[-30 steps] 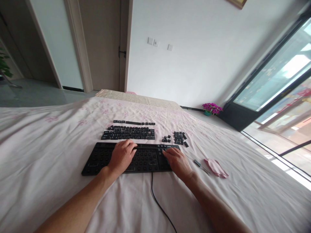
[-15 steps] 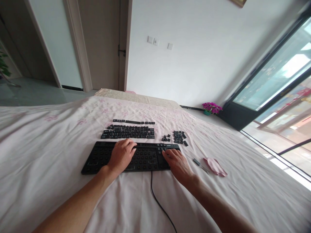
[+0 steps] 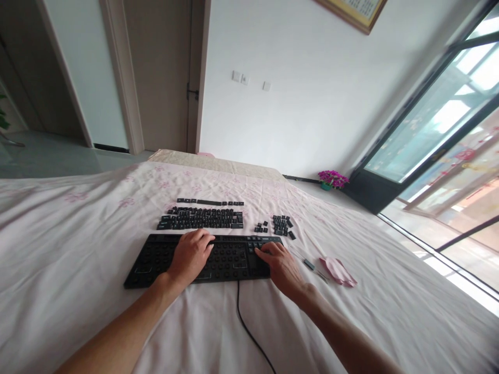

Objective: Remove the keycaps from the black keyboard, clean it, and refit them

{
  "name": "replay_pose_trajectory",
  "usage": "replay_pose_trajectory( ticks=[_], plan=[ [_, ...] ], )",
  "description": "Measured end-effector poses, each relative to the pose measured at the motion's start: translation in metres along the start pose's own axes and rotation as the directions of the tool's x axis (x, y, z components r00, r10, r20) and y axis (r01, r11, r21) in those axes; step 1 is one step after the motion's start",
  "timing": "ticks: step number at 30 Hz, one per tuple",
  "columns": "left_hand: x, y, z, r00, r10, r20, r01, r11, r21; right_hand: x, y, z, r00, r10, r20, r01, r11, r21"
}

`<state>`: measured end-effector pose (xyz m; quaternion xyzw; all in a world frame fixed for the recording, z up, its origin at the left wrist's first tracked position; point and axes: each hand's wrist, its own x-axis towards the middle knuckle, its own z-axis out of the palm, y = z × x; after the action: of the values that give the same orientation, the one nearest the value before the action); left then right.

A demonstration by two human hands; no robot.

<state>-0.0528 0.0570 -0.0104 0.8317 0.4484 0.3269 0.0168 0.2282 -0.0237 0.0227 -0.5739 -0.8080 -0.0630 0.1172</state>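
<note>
One black keyboard (image 3: pixel 230 257) lies in front of you on the pale sheet (image 3: pixel 78 249), and it is the landmark here. Its long axis runs left to right across your view, the near edge toward you, and one black cable (image 3: pixel 249 332) leaves the middle of that near edge and trails toward you.

Your two hands are both on it. Your left hand (image 3: pixel 189 255) rests palm down over the middle of the keyboard, fingers loosely curled, gripping nothing. Your right hand (image 3: pixel 281 265) lies on the keyboard's right end, fingers spread flat toward the far edge, also holding nothing.

Beyond the keyboard's far edge you have three groups of loose keycaps: one wide block of keycap rows (image 3: pixel 200 218) with a thin single row behind it, one tiny cluster (image 3: pixel 260 227) off its right end, and one bigger cluster (image 3: pixel 283 224) farther right. Individual caps are too small to count.

Right of the keyboard lie one thin tool (image 3: pixel 310 265) and one crumpled pink cloth (image 3: pixel 337 271), just beside each other.
</note>
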Motion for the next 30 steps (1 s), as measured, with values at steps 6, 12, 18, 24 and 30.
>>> replay_pose_trajectory(
  ticks=[6,12,18,24,30],
  plan=[
    [0.001,0.001,0.0,1.0,0.0,-0.001,0.0,1.0,0.01,0.022,0.031,-0.005,0.978,0.161,-0.133,-0.142,0.98,0.142],
    [0.0,0.002,-0.002,1.0,-0.008,0.009,0.007,1.0,0.024,0.021,0.029,-0.002,0.985,0.129,-0.111,-0.114,0.985,0.133],
    [0.001,0.001,-0.001,1.0,-0.003,0.002,0.003,1.0,0.024,0.038,0.056,-0.002,0.959,0.243,-0.149,-0.239,0.97,0.046],
    [0.0,0.0,0.001,1.0,-0.007,0.004,0.007,1.0,0.015,0.078,0.091,-0.001,0.943,0.333,-0.011,-0.332,0.935,-0.127],
    [0.001,-0.001,0.002,1.0,-0.004,0.003,0.004,1.0,0.001,0.095,0.091,0.004,0.941,0.335,0.053,-0.322,0.931,-0.172]
  ],
)
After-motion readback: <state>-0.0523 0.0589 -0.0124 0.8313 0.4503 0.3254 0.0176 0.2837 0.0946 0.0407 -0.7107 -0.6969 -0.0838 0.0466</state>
